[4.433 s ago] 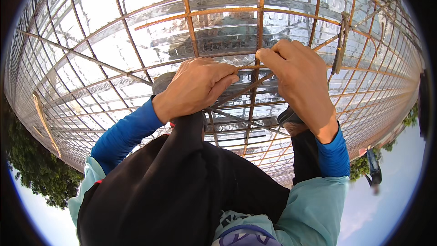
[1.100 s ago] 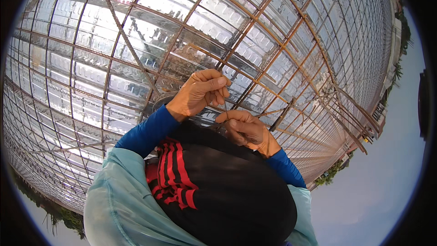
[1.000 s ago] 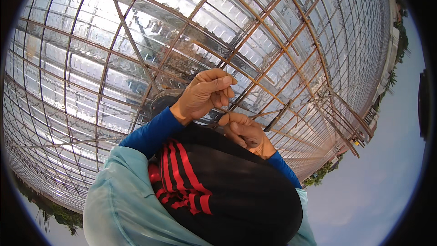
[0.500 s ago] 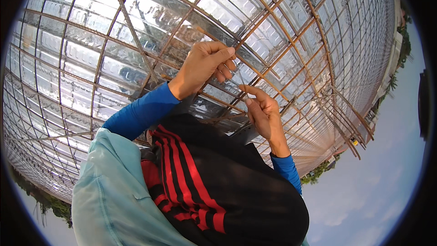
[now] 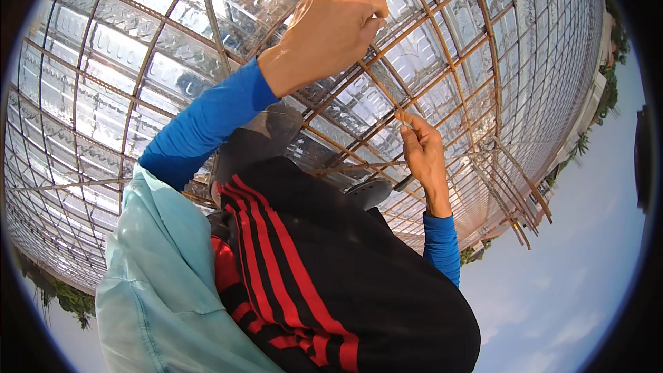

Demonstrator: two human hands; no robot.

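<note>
My left hand (image 5: 331, 34) is raised over the rebar grid (image 5: 387, 93), back of the hand up, fingers curled in against the thumb. What sits in that pinch is hidden or too thin to see. Lower and to the right, my right hand (image 5: 424, 152) has its thumb pressed toward the bent forefinger beside the rusty bars. Whatever those fingertips grip is too fine to make out. A wide gap separates the two hands, and no wire shows clearly between them.
Shiny corrugated metal sheets (image 5: 166, 72) lie beneath the bars. My shoes (image 5: 266, 128) rest low on the grid. Several bar ends (image 5: 521, 200) stick out at the right. A diagonal bar (image 5: 210, 10) crosses at upper left. Trees and sky are at the right edge.
Half a second ago the hands were close together with a thin wire between them. My left hand has moved up; my right has moved slightly right and down. The view has shifted a little.
</note>
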